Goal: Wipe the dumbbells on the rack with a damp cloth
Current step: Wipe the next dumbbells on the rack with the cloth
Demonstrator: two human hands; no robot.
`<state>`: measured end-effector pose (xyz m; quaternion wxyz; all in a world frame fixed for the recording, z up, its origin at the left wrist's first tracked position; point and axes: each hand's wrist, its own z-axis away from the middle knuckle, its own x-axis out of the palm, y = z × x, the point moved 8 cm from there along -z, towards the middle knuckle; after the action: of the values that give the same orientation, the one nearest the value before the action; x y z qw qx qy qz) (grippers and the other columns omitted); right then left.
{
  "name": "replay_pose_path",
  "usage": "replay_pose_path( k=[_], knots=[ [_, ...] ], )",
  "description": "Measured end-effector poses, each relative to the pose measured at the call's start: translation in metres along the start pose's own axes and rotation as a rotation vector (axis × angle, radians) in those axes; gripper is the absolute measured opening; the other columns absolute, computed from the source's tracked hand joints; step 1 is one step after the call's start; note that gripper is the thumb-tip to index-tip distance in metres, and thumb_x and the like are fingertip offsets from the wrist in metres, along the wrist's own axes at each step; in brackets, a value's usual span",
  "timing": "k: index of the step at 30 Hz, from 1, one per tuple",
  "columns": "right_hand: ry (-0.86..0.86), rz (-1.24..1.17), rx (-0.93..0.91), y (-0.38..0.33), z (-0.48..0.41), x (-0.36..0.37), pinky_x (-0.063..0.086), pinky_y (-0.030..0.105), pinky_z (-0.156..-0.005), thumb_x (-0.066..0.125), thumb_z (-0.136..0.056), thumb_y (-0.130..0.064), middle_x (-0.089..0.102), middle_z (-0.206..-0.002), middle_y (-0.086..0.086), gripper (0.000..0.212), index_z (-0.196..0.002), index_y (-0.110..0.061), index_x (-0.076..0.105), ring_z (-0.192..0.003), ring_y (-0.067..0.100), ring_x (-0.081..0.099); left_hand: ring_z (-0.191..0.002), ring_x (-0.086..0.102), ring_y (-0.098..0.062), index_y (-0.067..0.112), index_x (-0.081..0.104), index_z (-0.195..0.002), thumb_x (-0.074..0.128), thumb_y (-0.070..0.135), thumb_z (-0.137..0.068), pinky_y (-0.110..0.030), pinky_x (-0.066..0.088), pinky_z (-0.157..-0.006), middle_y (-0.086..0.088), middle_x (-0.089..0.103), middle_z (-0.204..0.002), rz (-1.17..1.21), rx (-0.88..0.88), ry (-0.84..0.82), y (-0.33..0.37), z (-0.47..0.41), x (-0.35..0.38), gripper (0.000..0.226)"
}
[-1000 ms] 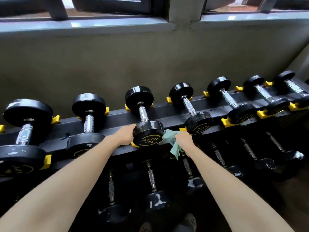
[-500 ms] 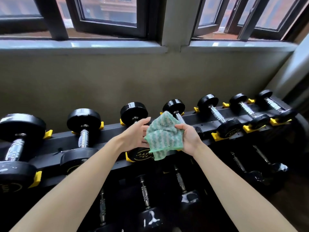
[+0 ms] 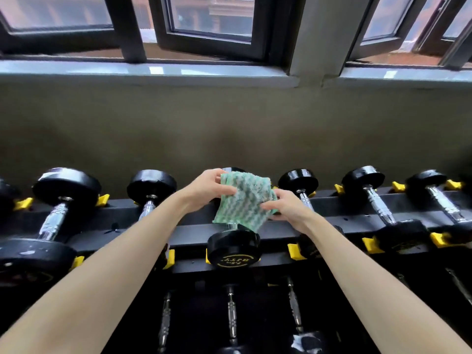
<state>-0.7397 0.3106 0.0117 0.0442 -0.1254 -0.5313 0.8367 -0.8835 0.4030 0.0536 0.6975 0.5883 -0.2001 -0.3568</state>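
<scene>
Hanging over one dumbbell [image 3: 233, 247], a green cloth [image 3: 242, 200] is pinched by the left hand [image 3: 209, 190] and the right hand [image 3: 287, 208] (one per side). More dumbbells [image 3: 362, 178] are lined along the rack [image 3: 339, 215].

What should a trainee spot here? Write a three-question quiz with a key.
1. True or false: both the left hand and the right hand hold the cloth.
2. The cradles on the rack are: A red, B yellow, C blue.
3. Fill in: the hands hold the cloth over the rack's ____ tier.
Key: 1 true; 2 B; 3 upper.
</scene>
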Motion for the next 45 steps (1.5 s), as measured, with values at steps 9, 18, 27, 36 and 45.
replay_pose_path(
  k=[9, 18, 27, 36, 45],
  knots=[
    [0.095, 0.246, -0.185, -0.011, -0.094, -0.004, 0.058, 0.04, -0.076, 0.063, -0.079, 0.002, 0.059, -0.08, 0.004, 0.017, -0.08, -0.012, 0.053, -0.084, 0.022, 0.06, -0.068, 0.042, -0.016, 0.025, 0.045, -0.063, 0.048, -0.017, -0.072, -0.014, 0.032, -0.052, 0.008, 0.046, -0.065, -0.56, 0.049, 0.268, -0.02, -0.059, -0.051, 0.043],
    [0.354, 0.435, -0.379, 0.003, -0.128, 0.002, 0.026, 0.029, -0.052, 0.046, -0.076, 0.011, 0.044, -0.051, 0.002, 0.021, -0.081, -0.006, 0.057, -0.052, 0.021, 0.036, -0.07, 0.042, -0.021, 0.004, 0.061, -0.071, 0.043, -0.02, -0.061, -0.026, 0.033, -0.059, -0.01, 0.055, -0.083, -0.953, 0.284, 0.389, -0.062, -0.08, -0.045, 0.032],
    [0.37, 0.459, -0.248, 0.05, -0.147, 0.014, 0.03, 0.032, -0.057, 0.04, -0.075, 0.013, 0.047, -0.061, 0.018, 0.031, -0.087, -0.001, 0.065, -0.061, 0.028, 0.038, -0.08, 0.062, -0.032, 0.002, 0.065, -0.104, 0.049, -0.019, -0.073, -0.035, 0.051, -0.063, -0.014, 0.062, -0.096, -1.007, 0.179, 0.371, -0.119, -0.081, -0.034, 0.041],
    [0.116, 0.419, -0.214, 0.064, -0.148, 0.04, 0.035, 0.024, -0.059, 0.04, -0.081, 0.011, 0.067, -0.083, 0.013, 0.034, -0.092, 0.0, 0.071, -0.078, 0.026, 0.057, -0.099, 0.054, -0.036, 0.003, 0.061, -0.101, 0.035, -0.015, -0.075, -0.041, 0.046, -0.082, -0.02, 0.062, -0.102, -0.777, -0.181, 0.212, -0.149, -0.097, -0.026, 0.041],
    [-0.226, 0.59, -0.047, 0.077, -0.128, 0.05, 0.025, 0.028, -0.054, 0.036, -0.078, 0.009, 0.04, -0.055, 0.0, 0.034, -0.051, -0.011, 0.039, -0.058, 0.012, 0.032, -0.063, 0.053, -0.018, 0.001, 0.061, -0.088, 0.035, -0.011, -0.078, -0.028, 0.05, -0.059, -0.005, 0.053, -0.075, -0.683, -0.303, -0.103, -0.161, -0.075, -0.007, 0.031]
  ],
)
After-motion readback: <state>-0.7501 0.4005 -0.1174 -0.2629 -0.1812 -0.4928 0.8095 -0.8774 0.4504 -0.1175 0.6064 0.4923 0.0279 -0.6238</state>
